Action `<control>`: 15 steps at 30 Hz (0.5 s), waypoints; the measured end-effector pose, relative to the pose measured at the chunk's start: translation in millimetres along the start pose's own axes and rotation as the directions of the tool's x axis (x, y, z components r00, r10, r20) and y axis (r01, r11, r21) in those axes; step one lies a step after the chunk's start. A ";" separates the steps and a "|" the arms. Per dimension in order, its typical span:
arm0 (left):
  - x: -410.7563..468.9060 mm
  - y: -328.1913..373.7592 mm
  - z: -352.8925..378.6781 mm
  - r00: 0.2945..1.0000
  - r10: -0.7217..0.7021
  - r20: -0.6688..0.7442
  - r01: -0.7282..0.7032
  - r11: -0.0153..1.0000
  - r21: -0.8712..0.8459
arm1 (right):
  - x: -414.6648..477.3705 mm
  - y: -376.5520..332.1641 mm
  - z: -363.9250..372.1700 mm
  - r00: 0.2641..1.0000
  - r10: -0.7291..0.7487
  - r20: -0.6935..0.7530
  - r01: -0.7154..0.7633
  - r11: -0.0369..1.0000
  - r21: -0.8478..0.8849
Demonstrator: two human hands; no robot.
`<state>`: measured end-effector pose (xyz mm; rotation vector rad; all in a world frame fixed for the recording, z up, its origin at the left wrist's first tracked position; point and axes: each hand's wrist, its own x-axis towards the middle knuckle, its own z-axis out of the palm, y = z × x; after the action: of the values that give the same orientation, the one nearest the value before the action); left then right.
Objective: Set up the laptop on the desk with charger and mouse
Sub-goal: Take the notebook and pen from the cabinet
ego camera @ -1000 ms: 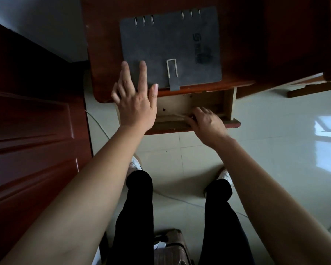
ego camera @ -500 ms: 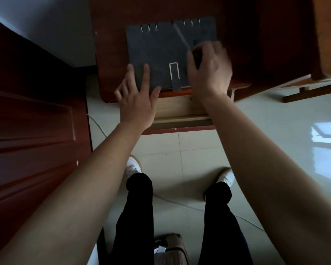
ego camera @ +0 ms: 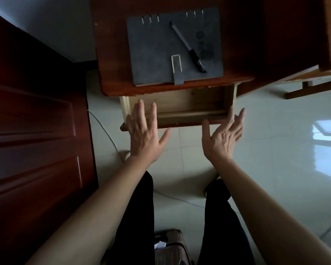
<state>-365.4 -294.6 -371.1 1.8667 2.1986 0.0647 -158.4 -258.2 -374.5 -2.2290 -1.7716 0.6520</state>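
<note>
A dark red wooden desk [ego camera: 113, 54] stands ahead of me with its drawer [ego camera: 185, 119] pulled out; what shows of the drawer's inside is bare. A grey ring-bound notebook [ego camera: 161, 46] lies closed on the desk, and a black pen [ego camera: 188, 47] rests across its cover. My left hand [ego camera: 144, 136] is open, fingers spread, at the drawer's left front corner. My right hand [ego camera: 224, 136] is open, palm turned inward, at the drawer's right front. Neither hand holds anything. No laptop, charger or mouse is in view.
A dark red door [ego camera: 33, 131] stands at the left. A thin white cable [ego camera: 111, 138] runs over the pale tiled floor [ego camera: 275, 159]. A suitcase [ego camera: 170, 247] sits by my legs at the bottom. Another piece of wooden furniture [ego camera: 313, 83] is at the upper right.
My right hand lifted the pen from the drawer, laid it on the notebook and let go. Both hands then dropped back to the drawer front, open.
</note>
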 end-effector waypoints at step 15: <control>24.2 -18.2 -10.1 0.984 0.149 -0.093 -0.124 0.965 0.231 | 61.2 -0.5 -23.9 0.834 -0.550 0.039 0.532 0.785 -0.316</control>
<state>-388.6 -272.8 -368.9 2.1850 2.2248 -0.0595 -136.9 -196.7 -365.8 -1.7131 -2.4735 0.1858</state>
